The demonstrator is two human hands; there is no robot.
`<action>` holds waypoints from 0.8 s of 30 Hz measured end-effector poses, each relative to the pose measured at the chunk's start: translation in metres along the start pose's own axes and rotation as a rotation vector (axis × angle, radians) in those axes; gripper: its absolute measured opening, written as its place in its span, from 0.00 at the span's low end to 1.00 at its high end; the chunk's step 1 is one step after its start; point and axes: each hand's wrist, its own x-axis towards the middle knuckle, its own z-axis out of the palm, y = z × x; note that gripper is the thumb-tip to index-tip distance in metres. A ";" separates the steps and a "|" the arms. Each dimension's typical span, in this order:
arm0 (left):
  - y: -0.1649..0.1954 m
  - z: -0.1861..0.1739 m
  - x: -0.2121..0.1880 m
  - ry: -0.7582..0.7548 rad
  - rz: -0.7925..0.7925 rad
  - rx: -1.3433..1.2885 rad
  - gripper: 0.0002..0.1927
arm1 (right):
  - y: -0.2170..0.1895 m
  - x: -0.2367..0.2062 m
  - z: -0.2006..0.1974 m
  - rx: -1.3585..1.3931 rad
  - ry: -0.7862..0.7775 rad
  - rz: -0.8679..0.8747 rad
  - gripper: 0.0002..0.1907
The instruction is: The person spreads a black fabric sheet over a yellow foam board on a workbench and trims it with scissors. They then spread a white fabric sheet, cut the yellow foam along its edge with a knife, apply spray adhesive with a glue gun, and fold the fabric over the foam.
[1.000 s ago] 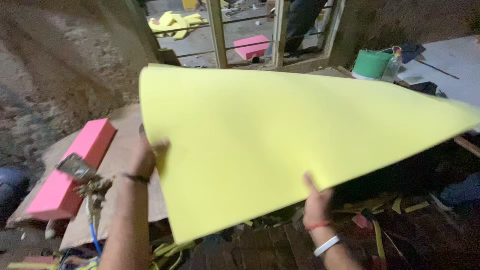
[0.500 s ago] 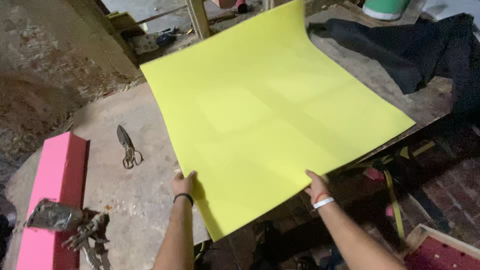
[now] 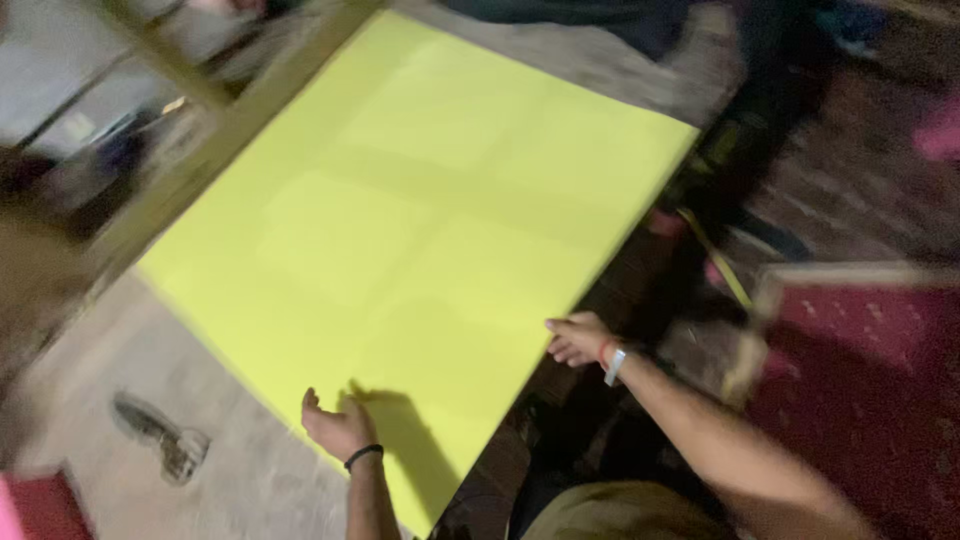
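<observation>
Yellow foam sheet (image 3: 400, 230), large and flat, lies spread on the grey worktable (image 3: 250, 480) with both hands at its near edge; the left hand (image 3: 335, 428) is open, palm up and fingers loosely curled, resting on or just over the sheet's near-left border without clasping it; a dark band circles that wrist. The right hand (image 3: 578, 338) sits at the sheet's right edge, where the sheet overhangs the table; its fingers are curled against that border, but the blur hides whether they pinch the sheet or only touch it; a red band and a pale one ring the wrist.

Outward from the left hand, scissors (image 3: 160, 445) lie on the bare tabletop, apart from the sheet; beyond them, at the picture's lower-left corner, shows a strip of pink block (image 3: 10, 515). Away from both hands, the sheet's far-left edge runs along a wooden rail (image 3: 200, 160). Right of the right hand, below the table, a dark red patterned mat (image 3: 870, 400) covers the floor; a yellow strip (image 3: 715, 262) lies on the floor between mat and table.
</observation>
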 end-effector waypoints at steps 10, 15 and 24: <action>0.223 0.099 -0.197 -0.808 0.628 -0.559 0.22 | 0.237 -0.149 -0.152 0.588 0.372 -0.196 0.16; 0.280 0.098 -0.325 -1.115 0.827 -0.628 0.14 | 0.388 -0.255 -0.196 0.922 0.823 -0.157 0.14; 0.313 0.114 -0.571 -1.545 1.116 -0.497 0.11 | 0.573 -0.352 -0.184 1.337 1.026 -0.069 0.15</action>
